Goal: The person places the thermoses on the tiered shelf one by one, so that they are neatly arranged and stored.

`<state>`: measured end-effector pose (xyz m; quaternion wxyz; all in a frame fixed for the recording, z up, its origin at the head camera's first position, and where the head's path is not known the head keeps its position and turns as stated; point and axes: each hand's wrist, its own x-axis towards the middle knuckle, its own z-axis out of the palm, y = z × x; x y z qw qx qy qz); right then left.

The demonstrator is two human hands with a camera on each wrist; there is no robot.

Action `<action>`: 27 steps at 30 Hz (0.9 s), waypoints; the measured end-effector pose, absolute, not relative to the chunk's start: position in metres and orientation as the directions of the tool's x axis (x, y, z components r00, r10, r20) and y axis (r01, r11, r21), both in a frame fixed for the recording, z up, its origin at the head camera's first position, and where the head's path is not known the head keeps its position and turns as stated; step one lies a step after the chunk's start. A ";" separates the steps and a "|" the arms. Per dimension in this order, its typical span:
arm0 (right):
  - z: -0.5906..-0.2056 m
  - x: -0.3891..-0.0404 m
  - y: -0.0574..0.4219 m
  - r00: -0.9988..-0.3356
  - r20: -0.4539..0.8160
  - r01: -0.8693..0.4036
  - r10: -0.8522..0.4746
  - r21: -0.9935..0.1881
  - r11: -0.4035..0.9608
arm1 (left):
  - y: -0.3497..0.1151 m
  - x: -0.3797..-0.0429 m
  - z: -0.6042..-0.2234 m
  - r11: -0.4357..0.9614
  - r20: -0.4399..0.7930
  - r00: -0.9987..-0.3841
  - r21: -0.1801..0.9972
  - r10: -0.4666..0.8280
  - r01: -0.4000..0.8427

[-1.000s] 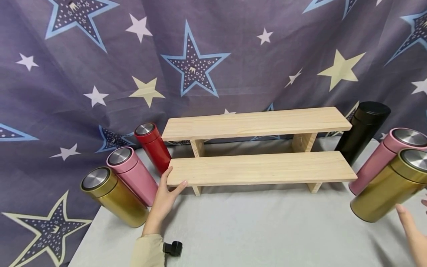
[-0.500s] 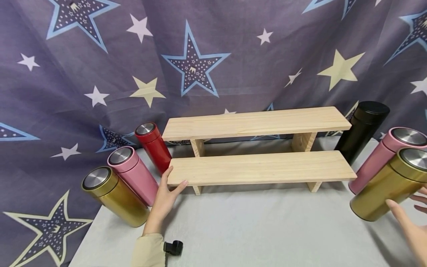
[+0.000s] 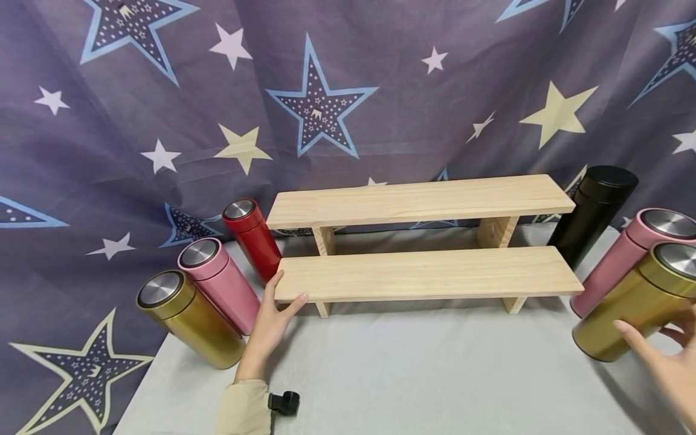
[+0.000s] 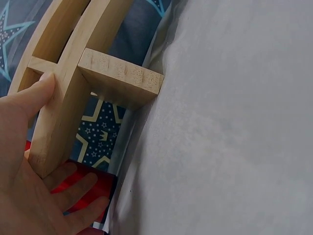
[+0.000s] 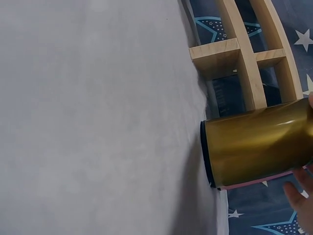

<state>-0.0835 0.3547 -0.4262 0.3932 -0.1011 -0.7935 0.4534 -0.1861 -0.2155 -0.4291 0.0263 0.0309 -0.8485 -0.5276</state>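
Observation:
My left hand (image 3: 269, 326) holds the front left corner of a two-tier wooden shelf (image 3: 429, 275), the thumb lying along the front edge. Its other fingers spread past the board's end, by a red flask (image 4: 93, 191). On the right, my right hand (image 3: 666, 356) reaches around a gold flask (image 3: 625, 311) with a steel lid. The thumb is before the flask's near side and the fingers are on its far side, with a gap still visible. In the right wrist view the fingers (image 5: 298, 196) lie just past the gold flask (image 5: 257, 144), which stands upright.
A pink flask (image 3: 611, 272) and a black flask (image 3: 592, 208) stand behind the gold one. Left of the shelf are another gold flask (image 3: 196, 326), a pink flask (image 3: 225, 290) and the red one. A star-patterned curtain (image 3: 380, 60) hangs behind the cloth-covered table (image 3: 435, 374).
My right hand has moved left and closer around the right-hand gold flask, its thumb now overlapping the flask's front. My left hand has stayed at the shelf corner.

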 end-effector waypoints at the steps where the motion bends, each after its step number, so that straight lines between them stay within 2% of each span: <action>1: -0.426 -0.084 0.355 -0.677 0.523 -0.188 0.518 -0.803 0.565 | -0.215 -0.186 -0.429 0.440 0.011 -0.997 0.898 -0.081 -0.026; 16: -0.434 -0.088 0.360 -0.731 0.462 -0.129 0.502 -0.816 0.563 | -0.216 -0.185 -0.431 0.431 0.036 -0.996 0.902 -0.078 -0.001; 27: -0.435 -0.088 0.359 -0.717 0.399 -0.062 0.571 -0.853 0.518 | -0.216 -0.185 -0.432 0.430 0.045 -0.996 0.903 -0.072 0.009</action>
